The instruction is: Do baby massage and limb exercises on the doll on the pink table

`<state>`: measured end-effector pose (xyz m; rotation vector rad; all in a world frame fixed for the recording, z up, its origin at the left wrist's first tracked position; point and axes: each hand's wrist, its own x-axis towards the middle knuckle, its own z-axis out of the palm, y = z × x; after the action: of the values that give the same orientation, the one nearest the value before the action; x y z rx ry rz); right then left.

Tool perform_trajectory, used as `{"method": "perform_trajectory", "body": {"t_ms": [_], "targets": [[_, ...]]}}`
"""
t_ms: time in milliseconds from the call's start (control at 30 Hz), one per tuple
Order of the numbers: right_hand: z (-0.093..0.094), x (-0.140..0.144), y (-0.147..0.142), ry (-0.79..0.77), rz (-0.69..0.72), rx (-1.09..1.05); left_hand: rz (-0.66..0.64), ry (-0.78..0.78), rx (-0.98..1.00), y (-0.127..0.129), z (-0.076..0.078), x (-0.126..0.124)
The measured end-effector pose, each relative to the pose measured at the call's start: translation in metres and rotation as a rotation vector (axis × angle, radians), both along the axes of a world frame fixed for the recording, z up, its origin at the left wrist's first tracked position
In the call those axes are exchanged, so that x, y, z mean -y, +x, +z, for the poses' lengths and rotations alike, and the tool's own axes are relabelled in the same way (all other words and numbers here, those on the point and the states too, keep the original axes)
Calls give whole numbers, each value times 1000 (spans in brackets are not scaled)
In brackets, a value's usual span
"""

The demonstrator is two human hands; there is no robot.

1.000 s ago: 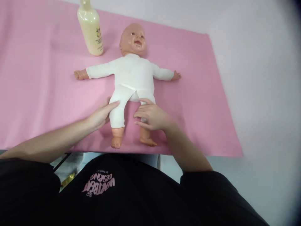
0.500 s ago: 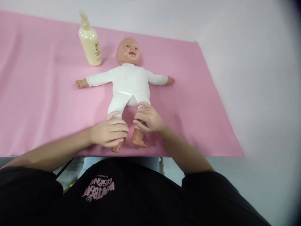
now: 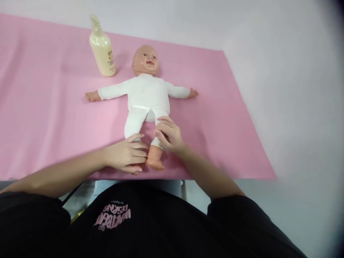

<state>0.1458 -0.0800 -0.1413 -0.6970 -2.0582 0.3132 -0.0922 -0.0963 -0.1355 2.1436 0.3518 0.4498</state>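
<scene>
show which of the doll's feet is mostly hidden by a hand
The foot on the picture's left: the left hand covers most of it, leaving only small parts showing. The other foot is in plain view.

Your left grip (image 3: 126, 156) hides most of one shin of the doll (image 3: 147, 91), small print on the bottle (image 3: 102, 53) is unreadable, and the picture's left edge crops the pink cloth (image 3: 40, 107).

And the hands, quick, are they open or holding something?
Left hand: open, laid over one leg of the doll.
Right hand: half-curled at the other leg; can't tell whether it's gripping.
</scene>
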Motion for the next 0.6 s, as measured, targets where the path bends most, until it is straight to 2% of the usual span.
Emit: {"method": "perform_trajectory", "body": {"t_ms": [133,233,300,400,600], "targets": [[3,5,0,-4,-1,-155,-3,7,11,0,-3,0],[7,12,1,120,133,-214,18,13,27,-1,-5,0],[10,17,2,204,231,-154,33,35,39,-3,-6,-1],[15,24,2,276,276,-21,67,56,62,-7,-7,-2],[9,23,-4,402,182,133,132,107,116,-8,-8,-2]]}}
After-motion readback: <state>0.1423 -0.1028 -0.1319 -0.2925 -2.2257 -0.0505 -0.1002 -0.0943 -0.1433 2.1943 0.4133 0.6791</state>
